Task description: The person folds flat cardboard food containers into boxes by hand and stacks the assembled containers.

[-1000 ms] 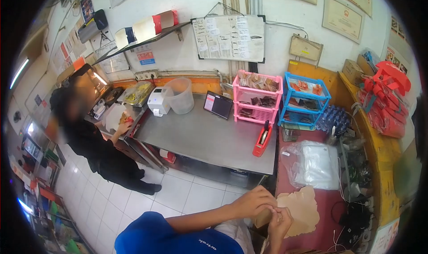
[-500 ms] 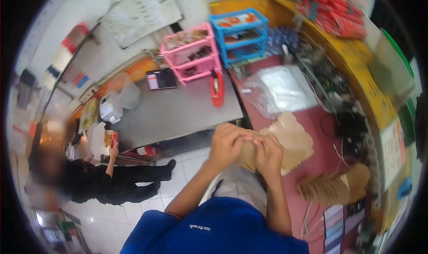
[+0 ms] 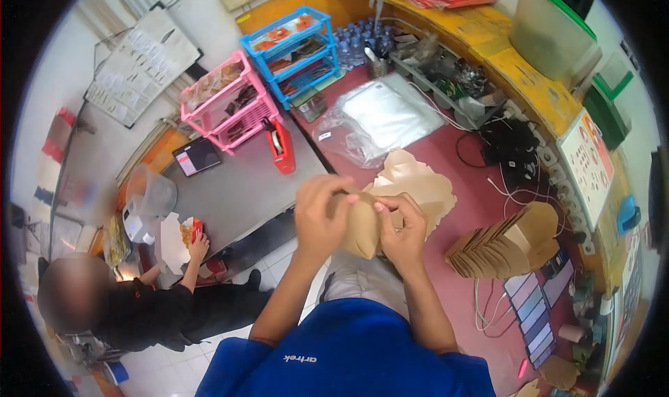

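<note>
From my seat, over the red tabletop (image 3: 446,219), the flat brown sheets (image 3: 418,184) lie just beyond the hands, so I judge a far reach could drag them. The brown carton (image 3: 362,231) is raised near the shirt (image 3: 334,345); uneven pinching could crease it, or a loose hold let it drop. It sits between both sets of fingers: the right hand's (image 3: 406,238) close on its right edge, while the left hand's (image 3: 319,216), half-curled at its left, blur; I cannot tell their grip.
</note>
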The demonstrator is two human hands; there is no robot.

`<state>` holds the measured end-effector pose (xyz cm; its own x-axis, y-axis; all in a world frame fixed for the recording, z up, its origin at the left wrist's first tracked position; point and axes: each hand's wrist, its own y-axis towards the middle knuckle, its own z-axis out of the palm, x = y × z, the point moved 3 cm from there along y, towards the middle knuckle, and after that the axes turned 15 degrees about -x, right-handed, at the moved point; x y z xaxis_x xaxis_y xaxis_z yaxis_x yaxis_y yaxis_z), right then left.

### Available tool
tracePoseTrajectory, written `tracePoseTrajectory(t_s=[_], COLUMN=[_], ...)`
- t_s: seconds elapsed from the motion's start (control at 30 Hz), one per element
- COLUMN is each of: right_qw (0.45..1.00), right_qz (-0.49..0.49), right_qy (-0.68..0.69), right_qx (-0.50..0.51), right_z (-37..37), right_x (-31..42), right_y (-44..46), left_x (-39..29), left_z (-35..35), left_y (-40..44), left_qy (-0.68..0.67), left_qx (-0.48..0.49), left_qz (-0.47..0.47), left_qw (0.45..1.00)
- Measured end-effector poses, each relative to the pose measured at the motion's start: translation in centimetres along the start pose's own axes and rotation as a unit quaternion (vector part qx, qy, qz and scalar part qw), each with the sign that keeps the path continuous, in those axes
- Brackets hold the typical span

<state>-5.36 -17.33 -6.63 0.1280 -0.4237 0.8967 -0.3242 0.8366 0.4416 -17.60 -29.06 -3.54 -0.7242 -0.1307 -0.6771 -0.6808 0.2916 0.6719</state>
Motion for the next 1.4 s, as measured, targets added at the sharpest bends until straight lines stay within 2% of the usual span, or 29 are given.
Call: tracePoseTrajectory(t_s=[0.07,0.1,0.13,0.17,0.2,0.27,0.3,0.37,0.43,0.47,0.63,0.77,0.83,0.93,1.4], right_qw=[1.0,0.999,0.997,0.997,0.996,0.994,0.996,0.997,0.994,0.994,0.981,0.983,0.97,0.959,0.957], right_qz=[0.004,0.023,0.041,0.04,0.036,0.034,0.009,-0.014,-0.103,-0.103,-0.192,-0.176,-0.236,-0.256,-0.263], right_qy=[-0.011,0.007,0.025,0.024,0.048,0.072,0.049,0.024,-0.008,-0.01,-0.021,0.013,-0.007,-0.074,-0.093], right_qx=[-0.017,-0.041,-0.065,-0.068,-0.073,-0.078,-0.074,-0.069,-0.025,-0.025,0.033,0.05,0.066,0.098,0.076], right_z=[-0.7,-1.1,-1.3,-1.3,-1.3,-1.4,-1.6,-2.2,-2.9,-3.4,-5.1,-5.8,-5.9,-6.5,-6.3], right_x=[-0.6,-1.5,-2.0,-2.2,-2.2,-2.1,-1.7,-1.3,-0.7,-0.4,-0.2,-0.6,-0.3,0.2,-0.6], right_y=[0.1,0.1,0.4,0.5,0.4,0.3,0.5,0.7,1.0,1.4,2.5,3.2,3.7,3.7,3.1], left_x=[0.9,3.1,5.1,6.8,7.7,8.1,7.7,6.3,5.4,5.0,3.7,3.2,3.2,2.9,2.5], left_z=[-0.8,-0.8,-0.8,-0.7,-0.9,-0.1,-0.1,0.0,0.7,1.1,2.4,3.3,3.6,3.7,3.9], left_y=[-0.1,-0.9,-1.5,-2.2,-2.5,-3.9,-3.7,-3.6,-2.9,-2.5,-1.9,-2.0,-1.8,-1.6,-1.3], left_qy=[0.016,-0.103,-0.216,-0.319,-0.318,-0.465,-0.464,-0.425,-0.393,-0.361,-0.361,-0.371,-0.37,-0.367,-0.344], left_qx=[-0.007,-0.015,-0.022,0.084,0.085,0.243,0.244,0.302,0.314,0.326,0.333,0.314,0.324,0.336,0.364], left_qz=[0.036,-0.135,-0.299,-0.469,-0.471,-0.559,-0.559,-0.475,-0.477,-0.474,-0.482,-0.48,-0.466,-0.444,-0.391], left_qw=[0.999,0.985,0.929,0.819,0.818,0.642,0.642,0.709,0.721,0.733,0.726,0.731,0.735,0.745,0.772])
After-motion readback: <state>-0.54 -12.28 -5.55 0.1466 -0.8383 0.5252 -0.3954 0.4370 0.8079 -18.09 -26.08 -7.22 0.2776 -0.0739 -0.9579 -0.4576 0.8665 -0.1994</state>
